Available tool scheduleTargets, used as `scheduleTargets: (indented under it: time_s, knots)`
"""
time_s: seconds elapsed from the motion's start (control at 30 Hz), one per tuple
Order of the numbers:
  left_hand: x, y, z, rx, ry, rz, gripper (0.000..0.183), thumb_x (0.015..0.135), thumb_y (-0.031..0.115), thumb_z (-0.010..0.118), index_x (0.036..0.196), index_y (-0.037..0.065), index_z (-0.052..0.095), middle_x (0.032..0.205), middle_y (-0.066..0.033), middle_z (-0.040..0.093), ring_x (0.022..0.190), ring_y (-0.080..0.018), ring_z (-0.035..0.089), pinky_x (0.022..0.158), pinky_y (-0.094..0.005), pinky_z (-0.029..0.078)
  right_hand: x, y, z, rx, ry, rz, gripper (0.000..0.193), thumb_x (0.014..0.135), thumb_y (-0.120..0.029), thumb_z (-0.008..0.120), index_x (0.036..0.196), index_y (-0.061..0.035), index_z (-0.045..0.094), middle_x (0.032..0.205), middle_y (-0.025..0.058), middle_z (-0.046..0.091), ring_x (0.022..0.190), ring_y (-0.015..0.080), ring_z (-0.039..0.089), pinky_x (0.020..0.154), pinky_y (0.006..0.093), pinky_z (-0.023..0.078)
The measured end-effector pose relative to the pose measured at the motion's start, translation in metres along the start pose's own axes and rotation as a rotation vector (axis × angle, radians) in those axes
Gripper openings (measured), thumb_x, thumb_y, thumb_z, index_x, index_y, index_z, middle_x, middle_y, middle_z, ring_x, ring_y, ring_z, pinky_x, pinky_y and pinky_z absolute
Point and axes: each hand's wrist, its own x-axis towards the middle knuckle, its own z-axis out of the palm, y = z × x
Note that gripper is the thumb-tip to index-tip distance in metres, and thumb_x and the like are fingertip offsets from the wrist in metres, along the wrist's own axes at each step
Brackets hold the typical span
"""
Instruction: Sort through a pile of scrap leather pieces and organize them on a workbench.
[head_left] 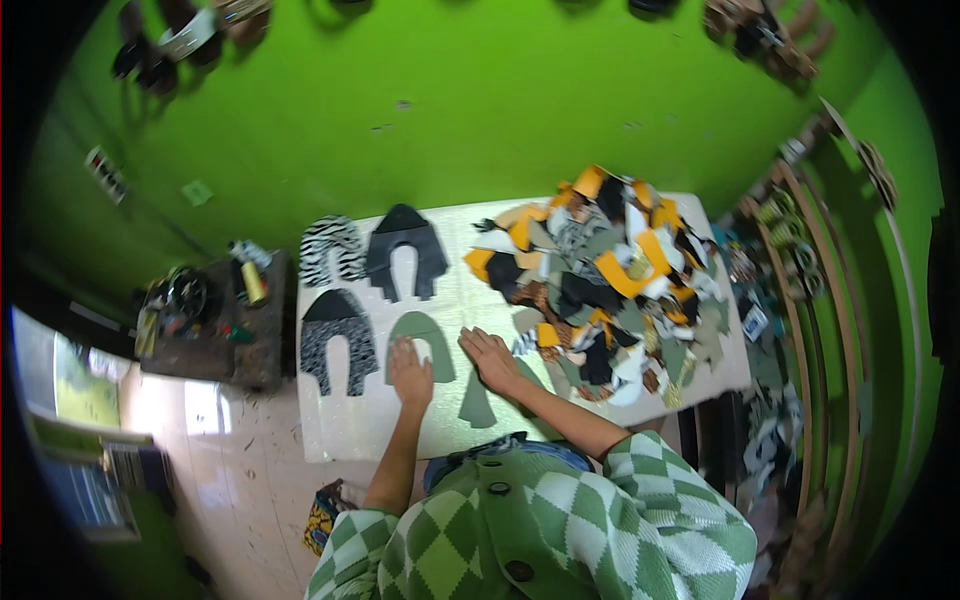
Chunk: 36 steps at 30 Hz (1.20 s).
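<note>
My left hand (410, 374) lies flat, fingers stretched, on an arch-shaped olive green cut piece (418, 324) that looks like leather or fabric. Just right of it, my right hand (489, 358) rests with fingers extended over another green piece (477, 408), whose flared lower end shows; its upper part is hidden under the hand and wrist. Left of my hands lie three more arch-shaped pieces: one zebra-striped (318, 238), one black (405, 222) and one speckled black and grey with a dark top (312, 350).
A large heap of mixed scraps (610, 280) covers the right side of the pale table (340, 430). A small cluttered wooden bench (215, 355) stands at the left. Wooden racks (795, 330) and more scraps run along the right, and a green wall (420, 120) rises behind.
</note>
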Motion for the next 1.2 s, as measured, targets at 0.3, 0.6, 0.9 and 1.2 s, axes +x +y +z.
scheduleTargets:
  time_s: [0.3, 0.6, 0.9, 1.2]
  knots:
    - [-0.024, 0.080, 0.005, -0.145, -0.134, 0.270, 0.057, 0.079, 0.016, 0.053, 0.132, 0.002, 0.038, 0.141, -0.0217, 0.026, 0.130, -0.0406, 0.023, 0.105, -0.0446, 0.023, -0.130, 0.067, -0.079, -0.007, 0.494, 0.476, 0.032, 0.068, 0.006, 0.050, 0.098, -0.0023, 0.056, 0.102, 0.0149, 0.050, 0.099, 0.0325, 0.048, 0.085, 0.0410, 0.039]
    - [-0.031, 0.168, 0.009, -0.274, -0.099, 0.592, 0.050, 0.071, 0.006, 0.055, 0.121, 0.002, 0.049, 0.133, -0.0205, 0.038, 0.122, -0.0397, 0.035, 0.101, -0.0447, 0.029, -0.182, 0.118, -0.115, 0.012, 0.640, 0.776, 0.039, 0.070, 0.008, 0.048, 0.107, -0.0022, 0.053, 0.121, 0.0202, 0.041, 0.113, 0.0381, 0.041, 0.096, 0.0420, 0.035]
    - [-0.051, 0.199, 0.002, -0.446, -0.073, 0.566, 0.046, 0.071, 0.004, 0.055, 0.116, 0.000, 0.051, 0.128, -0.0231, 0.041, 0.118, -0.0395, 0.039, 0.099, -0.0444, 0.033, -0.153, 0.162, -0.135, 0.069, 0.200, 1.020, 0.041, 0.073, -0.011, 0.060, 0.114, -0.0157, 0.058, 0.132, 0.0148, 0.038, 0.123, 0.0324, 0.034, 0.100, 0.0467, 0.030]
    - [-0.048, 0.149, -0.015, -0.619, -0.003, 0.276, 0.029, 0.079, 0.006, 0.051, 0.107, 0.000, 0.054, 0.113, -0.0198, 0.052, 0.107, -0.0356, 0.047, 0.093, -0.0412, 0.037, -0.125, 0.104, -0.097, 0.389, 0.820, 0.765, 0.009, 0.072, -0.004, 0.064, 0.078, -0.0032, 0.059, 0.068, 0.0061, 0.060, 0.059, 0.0156, 0.055, 0.062, 0.0265, 0.044]
